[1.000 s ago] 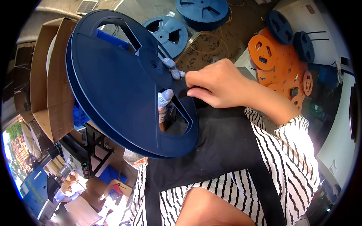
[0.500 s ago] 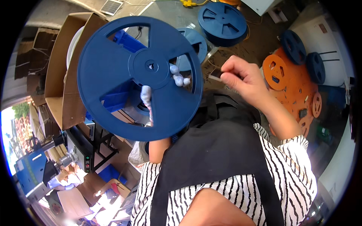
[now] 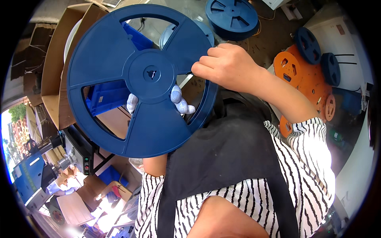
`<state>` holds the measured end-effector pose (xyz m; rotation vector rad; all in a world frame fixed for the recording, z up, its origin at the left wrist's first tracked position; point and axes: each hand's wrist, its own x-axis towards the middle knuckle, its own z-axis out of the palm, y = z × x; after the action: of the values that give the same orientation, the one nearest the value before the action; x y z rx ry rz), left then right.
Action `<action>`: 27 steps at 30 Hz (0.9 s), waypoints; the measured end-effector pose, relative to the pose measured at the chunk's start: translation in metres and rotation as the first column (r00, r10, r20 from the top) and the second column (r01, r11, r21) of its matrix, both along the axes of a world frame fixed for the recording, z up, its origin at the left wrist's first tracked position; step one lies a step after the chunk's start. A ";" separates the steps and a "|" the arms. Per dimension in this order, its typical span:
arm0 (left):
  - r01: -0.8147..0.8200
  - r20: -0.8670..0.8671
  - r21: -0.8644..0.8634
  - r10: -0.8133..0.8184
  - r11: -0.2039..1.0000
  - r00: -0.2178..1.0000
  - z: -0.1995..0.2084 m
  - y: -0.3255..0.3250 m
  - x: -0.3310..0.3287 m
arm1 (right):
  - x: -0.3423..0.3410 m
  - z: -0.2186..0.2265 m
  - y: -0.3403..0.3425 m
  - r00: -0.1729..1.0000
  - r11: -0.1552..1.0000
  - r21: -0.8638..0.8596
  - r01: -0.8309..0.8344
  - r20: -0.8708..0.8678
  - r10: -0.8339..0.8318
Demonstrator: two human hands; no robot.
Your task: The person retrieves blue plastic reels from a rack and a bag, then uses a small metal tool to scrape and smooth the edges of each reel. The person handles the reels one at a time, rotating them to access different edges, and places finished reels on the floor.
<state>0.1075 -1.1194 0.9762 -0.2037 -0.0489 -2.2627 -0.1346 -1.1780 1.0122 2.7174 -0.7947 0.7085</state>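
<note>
Your left hand (image 3: 174, 104) sits behind the large blue reel (image 3: 141, 79), and only its white-gloved fingers (image 3: 180, 104) show, poking through the cut-out windows beside the hub and closed on the reel from the back. Your right hand (image 3: 228, 65) is bare and lies at the reel's right rim, fingers curled shut and pinching the flange edge, so the reel lies directly to the left of those fingertips. Of the 2 hands, the left carries the weight at the centre and the right only meets the edge. The reel faces you nearly flat-on, its axle pointing toward your head; being round, it has no long axis in the plane. It looks like rigid moulded plastic, matte and smooth, with 3 wedge-shaped windows and a raised round hub with a small keyed hole. Beyond your right fingers lie a second blue reel (image 3: 232, 18) and orange reels (image 3: 303, 83); past the left rim stand open cardboard boxes (image 3: 55, 67).
</note>
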 end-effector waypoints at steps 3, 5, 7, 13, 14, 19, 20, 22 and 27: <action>0.000 -0.022 -0.051 -0.001 0.999 1.000 -0.014 -0.003 0.000 | -0.001 -0.001 0.004 0.999 1.000 -0.029 0.002 -0.046 -0.003; -0.015 -0.024 -0.070 0.014 0.997 1.000 -0.013 -0.001 0.001 | -0.001 0.004 0.007 0.993 0.999 -0.041 0.009 -0.117 -0.013; -0.025 0.018 -0.019 0.025 1.000 1.000 0.003 0.003 0.000 | -0.004 0.004 0.008 0.992 1.000 -0.013 0.005 -0.124 -0.006; -0.062 0.005 -0.094 0.063 0.994 0.998 0.003 0.005 -0.001 | -0.017 0.007 0.012 0.996 0.997 0.079 -0.001 -0.083 0.007; -0.032 0.015 -0.076 0.033 0.997 0.999 0.004 0.003 -0.002 | -0.017 0.009 0.011 0.998 0.998 0.060 0.001 -0.068 0.003; -0.021 0.116 -0.004 0.022 1.000 0.993 0.012 0.006 -0.010 | -0.011 0.011 0.005 0.999 0.999 0.048 -0.009 -0.049 0.011; -0.046 0.161 0.001 0.045 0.999 0.986 0.020 0.004 -0.008 | -0.011 0.014 0.005 1.000 0.998 0.063 -0.005 -0.022 0.006; -0.064 0.176 -0.122 0.085 0.990 0.981 0.005 -0.008 -0.003 | -0.015 0.020 0.005 0.993 0.969 0.245 0.026 0.108 -0.054; -0.156 0.525 -0.507 0.447 0.848 0.724 -0.016 -0.030 0.009 | 0.003 0.053 -0.016 0.734 0.330 0.896 -0.299 0.436 -0.520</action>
<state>0.1163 -1.1498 0.9604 0.3306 -0.8905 -1.8500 -0.1317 -1.1940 1.0649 3.1852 -2.2350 1.7184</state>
